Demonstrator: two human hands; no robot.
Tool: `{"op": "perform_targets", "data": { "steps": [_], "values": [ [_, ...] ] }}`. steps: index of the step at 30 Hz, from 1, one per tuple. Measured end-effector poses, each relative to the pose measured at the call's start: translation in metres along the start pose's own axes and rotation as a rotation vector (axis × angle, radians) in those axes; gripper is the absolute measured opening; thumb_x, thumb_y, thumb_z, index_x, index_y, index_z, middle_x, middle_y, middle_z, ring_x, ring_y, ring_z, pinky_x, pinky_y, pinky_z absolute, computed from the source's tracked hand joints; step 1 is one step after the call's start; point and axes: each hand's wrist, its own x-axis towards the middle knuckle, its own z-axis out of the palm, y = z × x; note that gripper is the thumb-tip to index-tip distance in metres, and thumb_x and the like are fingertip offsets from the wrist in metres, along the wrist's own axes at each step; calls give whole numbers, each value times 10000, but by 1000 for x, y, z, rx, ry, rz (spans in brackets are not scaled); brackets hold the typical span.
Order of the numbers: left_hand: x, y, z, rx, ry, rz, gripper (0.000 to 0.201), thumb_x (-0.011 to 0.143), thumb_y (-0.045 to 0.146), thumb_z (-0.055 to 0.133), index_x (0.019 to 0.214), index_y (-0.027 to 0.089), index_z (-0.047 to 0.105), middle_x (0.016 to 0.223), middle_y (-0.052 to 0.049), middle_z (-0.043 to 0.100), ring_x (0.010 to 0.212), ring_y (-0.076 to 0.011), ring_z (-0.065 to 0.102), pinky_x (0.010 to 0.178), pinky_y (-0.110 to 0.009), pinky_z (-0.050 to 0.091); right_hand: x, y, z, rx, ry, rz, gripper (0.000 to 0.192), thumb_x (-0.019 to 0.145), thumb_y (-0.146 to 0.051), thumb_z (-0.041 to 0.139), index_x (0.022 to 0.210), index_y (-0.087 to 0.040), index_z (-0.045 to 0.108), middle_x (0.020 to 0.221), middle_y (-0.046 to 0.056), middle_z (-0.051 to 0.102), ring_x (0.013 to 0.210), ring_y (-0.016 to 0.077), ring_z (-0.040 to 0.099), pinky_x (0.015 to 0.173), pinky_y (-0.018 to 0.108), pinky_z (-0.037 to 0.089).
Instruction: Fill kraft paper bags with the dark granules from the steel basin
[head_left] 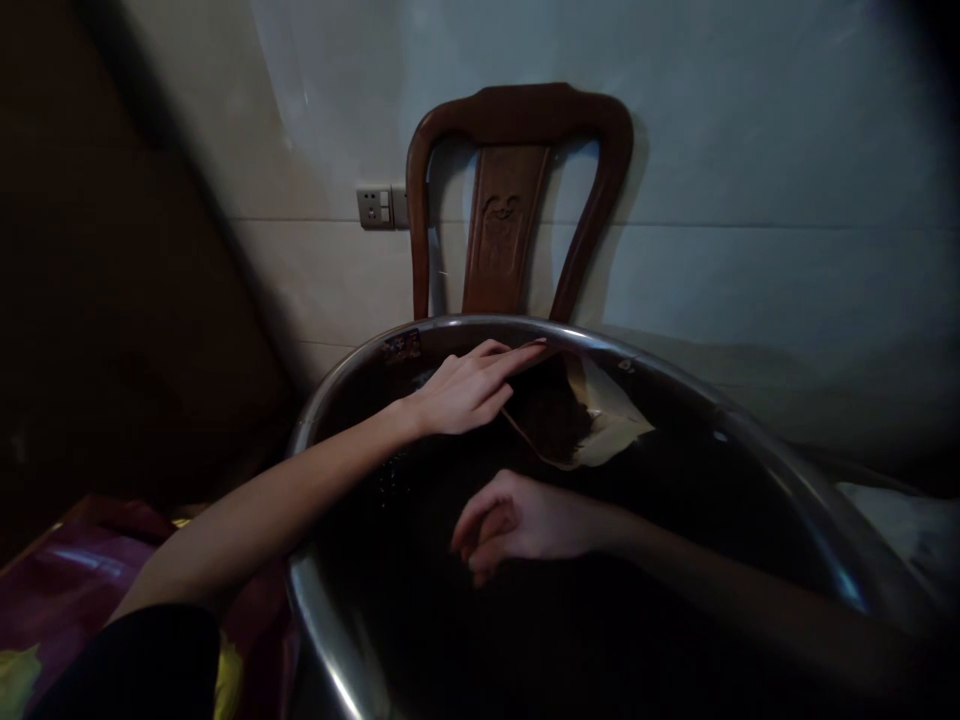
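- The left hand (469, 388) reaches across a large steel basin (330, 640), fingers stretched out flat and gripping nothing; the fingertips rest on the upper edge of a wet leaf (600, 420) near the basin's far rim.
- The leaf lies against the far inner wall of the basin, pale at its right side and dark at its left, curled along its lower edge.
- The right hand (517, 522) hangs lower inside the basin, fingers loosely curled inward; whether it holds anything cannot be told in the dim light.
- The two hands are apart, the right one below the leaf and not touching it.
- Behind the basin stands a carved wooden chair (510, 215) against a pale wall, with a wall socket (375, 207) just left of its back.
- A pink patterned cloth (60, 590) lies at the lower left, under the left forearm.
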Motion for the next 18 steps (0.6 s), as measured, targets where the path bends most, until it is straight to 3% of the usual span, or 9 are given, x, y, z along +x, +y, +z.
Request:
{"op": "perform_targets", "data": {
  "steps": [9,18],
  "values": [
    [0,0,0,9,12,9,575,861,216,312,1423,177,198,1364,-67,408,1170,-207,411,806,-321,512,-13,-15,-14,65,19,-24,320,674,-226,729,959,-96,661,898,88,694,873,169,658,837,297,494],
    [1,-1,1,23,9,-3,573,862,214,302,1424,178,195,1356,-86,406,1178,-213,422,841,-336,500,-13,-13,-16,6,38,-30,301,672,-274,729,907,-102,657,881,87,693,859,177,661,815,311,507]
  ]
}}
